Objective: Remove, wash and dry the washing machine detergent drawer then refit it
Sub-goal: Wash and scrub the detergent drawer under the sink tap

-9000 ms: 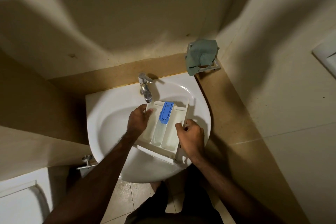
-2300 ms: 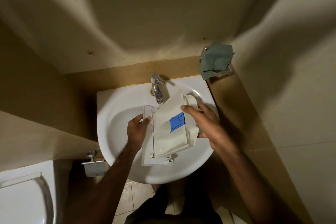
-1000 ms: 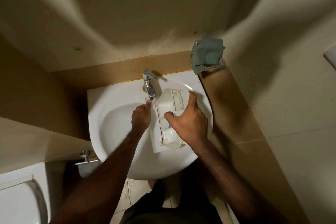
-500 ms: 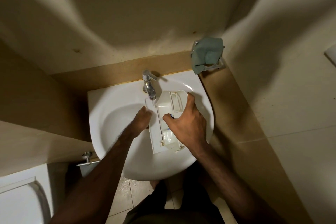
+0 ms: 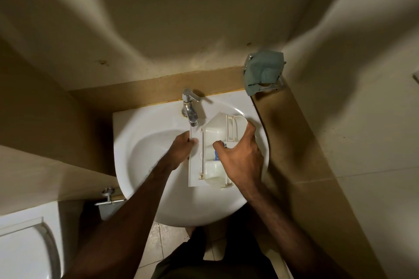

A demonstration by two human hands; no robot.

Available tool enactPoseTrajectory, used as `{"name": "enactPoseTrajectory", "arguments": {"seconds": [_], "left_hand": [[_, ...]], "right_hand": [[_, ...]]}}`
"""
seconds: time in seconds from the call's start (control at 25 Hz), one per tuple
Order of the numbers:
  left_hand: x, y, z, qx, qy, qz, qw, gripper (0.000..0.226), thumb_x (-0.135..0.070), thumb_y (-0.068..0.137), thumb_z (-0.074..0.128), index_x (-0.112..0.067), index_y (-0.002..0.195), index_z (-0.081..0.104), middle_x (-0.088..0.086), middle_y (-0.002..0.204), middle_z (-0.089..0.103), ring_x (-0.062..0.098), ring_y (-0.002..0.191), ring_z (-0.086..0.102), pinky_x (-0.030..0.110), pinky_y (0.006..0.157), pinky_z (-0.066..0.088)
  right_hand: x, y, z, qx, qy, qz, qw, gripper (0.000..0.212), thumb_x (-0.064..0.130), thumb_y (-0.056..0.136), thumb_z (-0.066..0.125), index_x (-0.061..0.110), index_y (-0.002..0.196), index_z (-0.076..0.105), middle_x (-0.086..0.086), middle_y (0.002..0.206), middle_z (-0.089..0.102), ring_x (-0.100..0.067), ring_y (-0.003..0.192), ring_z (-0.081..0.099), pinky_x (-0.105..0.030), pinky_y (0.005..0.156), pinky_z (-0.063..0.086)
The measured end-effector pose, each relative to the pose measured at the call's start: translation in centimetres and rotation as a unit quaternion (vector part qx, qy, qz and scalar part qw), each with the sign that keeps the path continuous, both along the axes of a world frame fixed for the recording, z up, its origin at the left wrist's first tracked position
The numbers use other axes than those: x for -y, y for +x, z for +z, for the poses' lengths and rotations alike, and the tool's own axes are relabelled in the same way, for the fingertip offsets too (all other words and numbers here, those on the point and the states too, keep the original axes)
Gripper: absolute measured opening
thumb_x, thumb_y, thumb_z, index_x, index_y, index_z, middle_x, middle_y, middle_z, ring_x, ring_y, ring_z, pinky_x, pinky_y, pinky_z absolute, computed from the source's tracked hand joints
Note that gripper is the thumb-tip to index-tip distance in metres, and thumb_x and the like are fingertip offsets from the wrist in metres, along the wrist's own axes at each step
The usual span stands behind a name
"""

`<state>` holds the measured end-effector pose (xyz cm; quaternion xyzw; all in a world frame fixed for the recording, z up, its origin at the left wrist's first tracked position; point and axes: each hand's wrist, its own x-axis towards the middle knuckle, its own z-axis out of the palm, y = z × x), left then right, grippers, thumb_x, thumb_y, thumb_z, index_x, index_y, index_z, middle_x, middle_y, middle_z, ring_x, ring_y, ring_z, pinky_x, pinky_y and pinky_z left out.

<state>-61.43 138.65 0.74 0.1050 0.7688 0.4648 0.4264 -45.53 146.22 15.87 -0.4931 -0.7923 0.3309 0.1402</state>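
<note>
The white detergent drawer (image 5: 209,161) lies over the white sink (image 5: 145,142), underside up, its front panel on the left. A blue insert (image 5: 216,155) peeks out beside my right thumb. My left hand (image 5: 182,148) grips the drawer's left edge right under the tap (image 5: 189,108), where water runs onto the panel. My right hand (image 5: 240,156) spreads over the drawer's right side, fingers reaching its far rounded end and thumb pressing its middle.
A green cloth (image 5: 263,71) hangs on a metal holder at the sink's back right corner. Beige walls close in on both sides. A toilet lid (image 5: 25,249) is at the lower left, with a wall valve (image 5: 108,197) above it. Tiled floor lies below.
Over nine seconds the drawer has been turned from open side up to underside up. In the last second my left hand regripped its left edge under the running water; the right hand hardly moved.
</note>
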Motion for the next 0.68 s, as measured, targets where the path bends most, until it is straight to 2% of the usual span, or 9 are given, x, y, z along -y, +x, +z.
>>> {"name": "enactPoseTrajectory", "arguments": {"seconds": [0.08, 0.16, 0.28, 0.32, 0.4, 0.48, 0.56, 0.64, 0.68], "left_hand": [[-0.3, 0.3, -0.2, -0.068, -0.016, 0.013, 0.998, 0.025, -0.031, 0.101, 0.059, -0.017, 0.081, 0.062, 0.011, 0.087, 0.066, 0.035, 0.087, 0.066, 0.046, 0.077, 0.053], [-0.8, 1.0, 0.0, -0.156, -0.054, 0.015, 0.986, 0.046, -0.045, 0.1, 0.058, -0.018, 0.064, 0.052, 0.004, 0.066, 0.057, 0.025, 0.067, 0.056, 0.035, 0.065, 0.042], [-1.1, 1.0, -0.5, -0.101, -0.014, 0.047, 0.994, 0.053, -0.045, 0.096, 0.065, -0.018, 0.054, 0.046, -0.007, 0.052, 0.044, 0.016, 0.054, 0.041, 0.031, 0.057, 0.034], [-0.8, 0.8, -0.5, -0.067, 0.01, 0.044, 0.997, 0.045, -0.04, 0.096, 0.067, -0.019, 0.059, 0.053, -0.008, 0.055, 0.05, 0.014, 0.056, 0.045, 0.029, 0.059, 0.038], [0.0, 0.6, -0.1, 0.015, 0.035, 0.007, 0.999, 0.009, -0.023, 0.099, 0.064, -0.019, 0.093, 0.07, -0.002, 0.084, 0.071, 0.017, 0.077, 0.065, 0.033, 0.074, 0.053], [0.7, 1.0, -0.2, 0.043, 0.039, -0.007, 0.998, 0.019, -0.014, 0.1, 0.06, -0.022, 0.115, 0.068, 0.003, 0.107, 0.075, 0.022, 0.096, 0.07, 0.038, 0.087, 0.057], [0.7, 1.2, -0.3, -0.069, 0.027, 0.004, 0.997, 0.011, -0.022, 0.102, 0.059, -0.019, 0.097, 0.069, 0.001, 0.09, 0.072, 0.019, 0.082, 0.066, 0.031, 0.075, 0.053], [0.3, 1.1, -0.3, -0.175, -0.004, 0.016, 0.984, 0.039, -0.037, 0.102, 0.058, -0.019, 0.067, 0.054, -0.005, 0.062, 0.054, 0.014, 0.06, 0.049, 0.028, 0.058, 0.039], [0.1, 1.1, 0.0, -0.17, -0.008, 0.034, 0.985, 0.049, -0.043, 0.101, 0.058, -0.02, 0.059, 0.046, -0.007, 0.055, 0.045, 0.013, 0.055, 0.041, 0.027, 0.054, 0.034]], "right_hand": [[0.0, 0.0, -0.1, 0.0, 0.0, -0.001, 1.0, 0.086, 0.048, 0.074, 0.078, 0.026, 0.14, 0.029, -0.001, 0.119, 0.065, -0.027, 0.102, 0.068, -0.048, 0.088, 0.061], [-0.4, 0.0, 0.0, 0.0, -0.013, -0.021, 1.0, 0.084, 0.046, 0.076, 0.079, 0.022, 0.141, 0.033, -0.002, 0.123, 0.065, -0.028, 0.106, 0.067, -0.049, 0.091, 0.059], [-1.8, 0.1, 0.2, 0.006, -0.039, -0.045, 0.998, 0.08, 0.045, 0.078, 0.079, 0.019, 0.141, 0.037, 0.0, 0.125, 0.064, -0.026, 0.109, 0.065, -0.046, 0.094, 0.056], [-1.9, 0.2, 0.2, 0.005, -0.045, -0.048, 0.998, 0.079, 0.045, 0.078, 0.079, 0.019, 0.141, 0.038, 0.001, 0.124, 0.064, -0.025, 0.108, 0.064, -0.045, 0.094, 0.056], [-1.8, 0.1, 0.3, -0.003, -0.048, -0.051, 0.998, 0.079, 0.044, 0.077, 0.08, 0.021, 0.14, 0.038, 0.001, 0.124, 0.064, -0.025, 0.11, 0.064, -0.045, 0.094, 0.056], [-1.1, 0.0, 0.1, -0.018, -0.044, -0.055, 0.997, 0.081, 0.046, 0.076, 0.08, 0.022, 0.14, 0.037, 0.0, 0.127, 0.064, -0.026, 0.112, 0.064, -0.048, 0.096, 0.056], [-0.1, -0.2, -0.1, -0.033, -0.04, -0.065, 0.997, 0.081, 0.047, 0.075, 0.079, 0.025, 0.139, 0.036, 0.002, 0.127, 0.065, -0.025, 0.111, 0.066, -0.048, 0.094, 0.058], [0.4, -0.5, -0.1, -0.048, -0.046, -0.078, 0.995, 0.08, 0.046, 0.075, 0.079, 0.025, 0.14, 0.036, 0.003, 0.126, 0.065, -0.023, 0.11, 0.066, -0.045, 0.093, 0.059], [0.4, -0.7, -0.1, -0.054, -0.049, -0.085, 0.994, 0.08, 0.045, 0.076, 0.08, 0.023, 0.14, 0.037, 0.003, 0.125, 0.065, -0.023, 0.11, 0.066, -0.044, 0.092, 0.059]]}}
